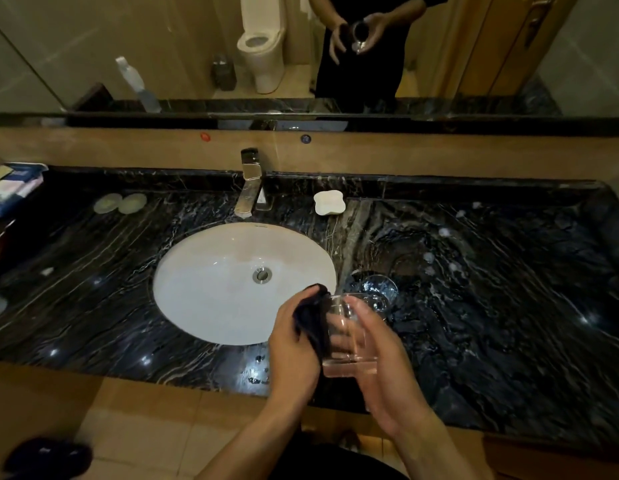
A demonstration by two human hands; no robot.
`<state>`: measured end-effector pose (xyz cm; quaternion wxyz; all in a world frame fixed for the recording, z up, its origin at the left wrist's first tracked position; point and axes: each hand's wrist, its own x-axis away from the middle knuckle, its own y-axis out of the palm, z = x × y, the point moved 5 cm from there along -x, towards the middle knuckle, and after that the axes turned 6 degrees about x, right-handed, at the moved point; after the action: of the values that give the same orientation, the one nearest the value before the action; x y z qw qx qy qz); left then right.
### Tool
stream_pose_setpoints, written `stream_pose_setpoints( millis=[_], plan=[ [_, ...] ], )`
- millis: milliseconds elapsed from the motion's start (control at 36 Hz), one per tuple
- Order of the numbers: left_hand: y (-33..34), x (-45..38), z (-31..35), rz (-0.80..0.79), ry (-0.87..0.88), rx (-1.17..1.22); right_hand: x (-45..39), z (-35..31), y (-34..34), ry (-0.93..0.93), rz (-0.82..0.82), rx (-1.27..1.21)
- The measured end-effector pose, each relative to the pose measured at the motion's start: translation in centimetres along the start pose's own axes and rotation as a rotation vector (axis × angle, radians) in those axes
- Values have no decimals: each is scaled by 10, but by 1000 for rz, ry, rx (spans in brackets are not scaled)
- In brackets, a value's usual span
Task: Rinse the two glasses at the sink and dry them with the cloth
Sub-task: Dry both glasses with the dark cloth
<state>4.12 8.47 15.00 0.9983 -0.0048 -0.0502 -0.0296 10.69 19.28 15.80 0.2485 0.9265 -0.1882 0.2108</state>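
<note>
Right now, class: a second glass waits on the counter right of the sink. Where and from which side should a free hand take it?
Grip the second glass round its side wall, coming from above and the right. It seems to lie tilted or on its side on the dark counter, and the held glass and both hands crowd its near side.

Tap (pixel 249 181) behind sink (pixel 204 271); second glass (pixel 379 292) right of sink.
</note>
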Motion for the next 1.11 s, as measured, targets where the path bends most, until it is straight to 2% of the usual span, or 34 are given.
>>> stream_pose_setpoints(
  millis=[83, 278, 333, 472, 583, 639, 806, 917, 1000, 1111],
  plan=[
    [5, 2, 11, -130, 61, -136, 0, 0, -2, -50, 89, -11],
    [10, 32, 20, -187, 30, -217, -3, -5, -11, -195, 284, -79],
    [6, 41, 12, -211, -31, -199, -5, -8, -18, -215, 317, -102],
    [3, 52, 3, -169, -363, 62, -2, -18, -25, -289, 293, 75],
    [17, 47, 17, -93, -634, 517, 7, -16, -13, -368, 163, 162],
    [22, 42, 19, -72, -733, 658, 12, -14, -5, -415, 119, 213],
    [30, 64, 9, -141, -975, 835, 18, -26, 6, -599, 94, 414],
    [22, 75, 5, -192, -1050, 866, 20, -36, 0, -682, 96, 585],
    [11, 76, 1, -235, -1050, 835, 23, -37, -8, -687, 112, 566],
    [6, 64, 0, -199, -1019, 824, 30, -26, -7, -648, 60, 537]
  ],
)
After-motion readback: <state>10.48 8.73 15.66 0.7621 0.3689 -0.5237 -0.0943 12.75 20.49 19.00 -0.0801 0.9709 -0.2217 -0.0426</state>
